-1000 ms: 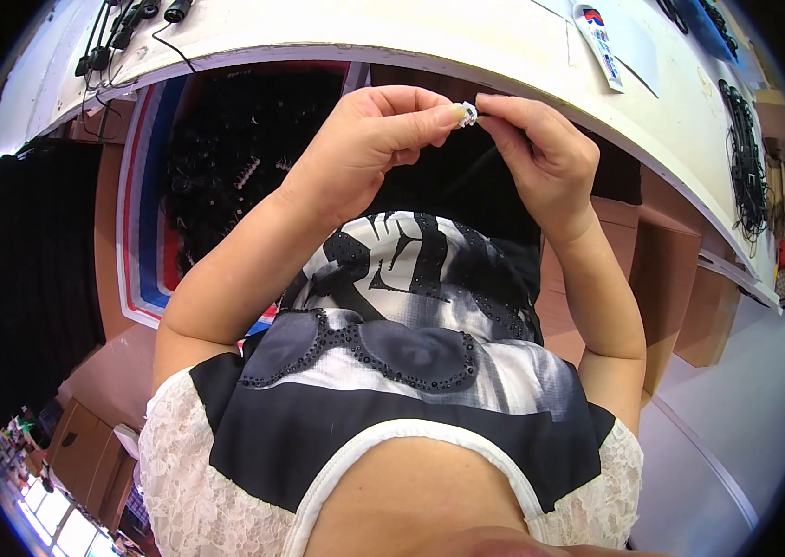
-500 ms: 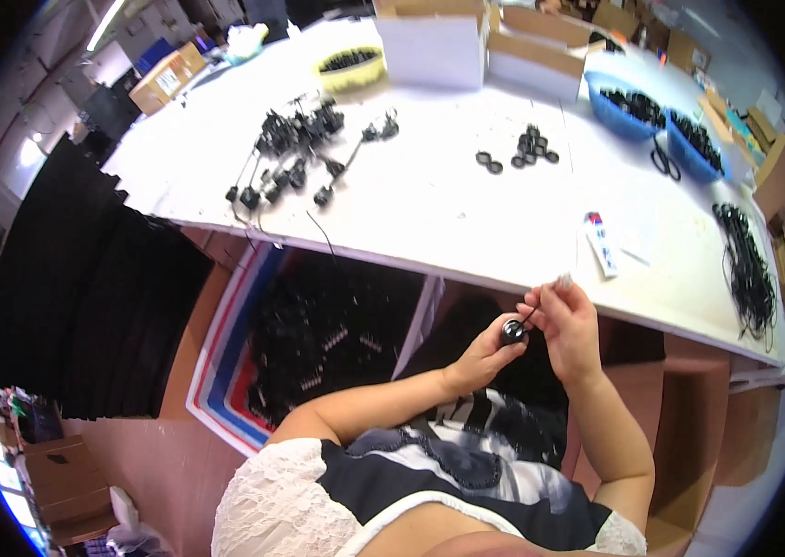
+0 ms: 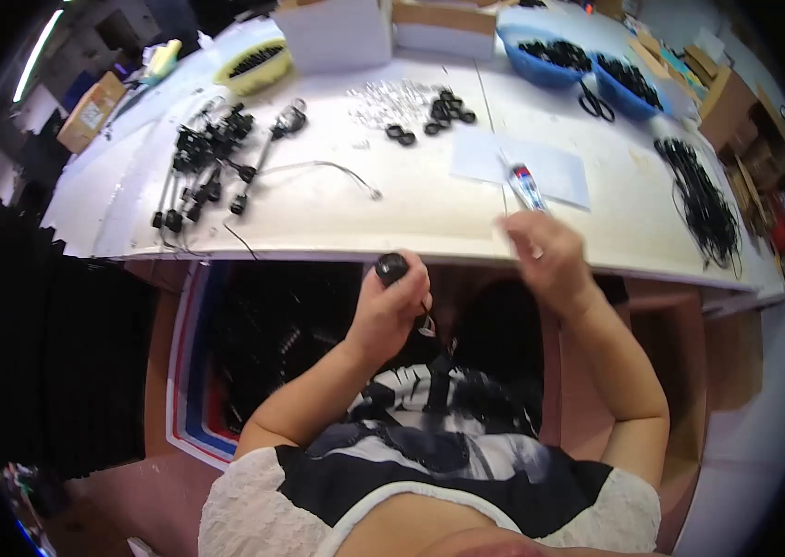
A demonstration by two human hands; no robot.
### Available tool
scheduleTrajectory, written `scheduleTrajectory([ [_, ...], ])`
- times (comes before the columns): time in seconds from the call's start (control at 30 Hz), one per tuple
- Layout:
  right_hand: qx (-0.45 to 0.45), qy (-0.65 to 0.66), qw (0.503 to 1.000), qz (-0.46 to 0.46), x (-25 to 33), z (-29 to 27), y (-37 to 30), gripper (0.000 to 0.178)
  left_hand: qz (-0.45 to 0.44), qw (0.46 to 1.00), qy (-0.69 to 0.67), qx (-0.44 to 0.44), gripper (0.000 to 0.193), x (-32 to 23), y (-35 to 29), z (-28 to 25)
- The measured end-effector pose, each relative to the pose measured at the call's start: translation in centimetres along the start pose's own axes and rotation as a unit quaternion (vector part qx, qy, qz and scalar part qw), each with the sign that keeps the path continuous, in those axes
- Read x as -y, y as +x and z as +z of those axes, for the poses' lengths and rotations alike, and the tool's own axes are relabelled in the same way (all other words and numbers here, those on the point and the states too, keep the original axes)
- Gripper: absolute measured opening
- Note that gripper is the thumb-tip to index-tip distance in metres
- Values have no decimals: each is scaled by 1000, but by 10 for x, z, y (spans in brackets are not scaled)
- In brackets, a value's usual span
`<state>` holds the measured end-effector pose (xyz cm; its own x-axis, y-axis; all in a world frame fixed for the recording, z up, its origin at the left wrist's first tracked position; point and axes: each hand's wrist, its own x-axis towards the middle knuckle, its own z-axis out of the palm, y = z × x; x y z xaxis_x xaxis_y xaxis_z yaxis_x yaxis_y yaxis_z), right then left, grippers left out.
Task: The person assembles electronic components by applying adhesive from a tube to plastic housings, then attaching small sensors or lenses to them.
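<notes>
My left hand (image 3: 388, 302) is closed round a black round part with a glossy top (image 3: 391, 268), just off the table's front edge. A thin cable with a white connector (image 3: 427, 326) hangs below that hand. My right hand (image 3: 550, 255) is over the front of the table, close to the lower end of a white, red and blue tube (image 3: 526, 188). Motion smears its fingers, so I cannot tell whether they hold anything. The tube lies partly on a pale sheet (image 3: 564, 178). Black rings (image 3: 448, 110) and small clear pieces (image 3: 388, 100) lie farther back.
Black cabled parts (image 3: 211, 144) are heaped at the left. A yellow basket (image 3: 255, 67), blue baskets (image 3: 541, 70) and white boxes (image 3: 332, 37) line the back. Scissors (image 3: 596, 102) and a cable bundle (image 3: 700, 204) lie at the right. A bin (image 3: 190, 390) stands under the table.
My right hand has left the cable and moved forward, near the tube. My left hand has shifted left with the black part, now glossy end up. The whole view has turned somewhat.
</notes>
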<state>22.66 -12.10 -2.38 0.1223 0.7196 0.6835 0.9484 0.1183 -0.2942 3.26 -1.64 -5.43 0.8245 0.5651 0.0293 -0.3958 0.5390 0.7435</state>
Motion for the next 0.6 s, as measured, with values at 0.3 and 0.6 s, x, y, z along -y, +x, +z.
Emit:
scheduleTrajectory([
  [0.3, 177, -69, 916, 354, -94, 7, 17, 29, 62, 952, 299, 27, 16, -6, 1, 3],
  [0.6, 8, 304, 924, 230, 11, 32, -20, 11, -18, 970, 241, -29, 23, 0, 39, 0],
])
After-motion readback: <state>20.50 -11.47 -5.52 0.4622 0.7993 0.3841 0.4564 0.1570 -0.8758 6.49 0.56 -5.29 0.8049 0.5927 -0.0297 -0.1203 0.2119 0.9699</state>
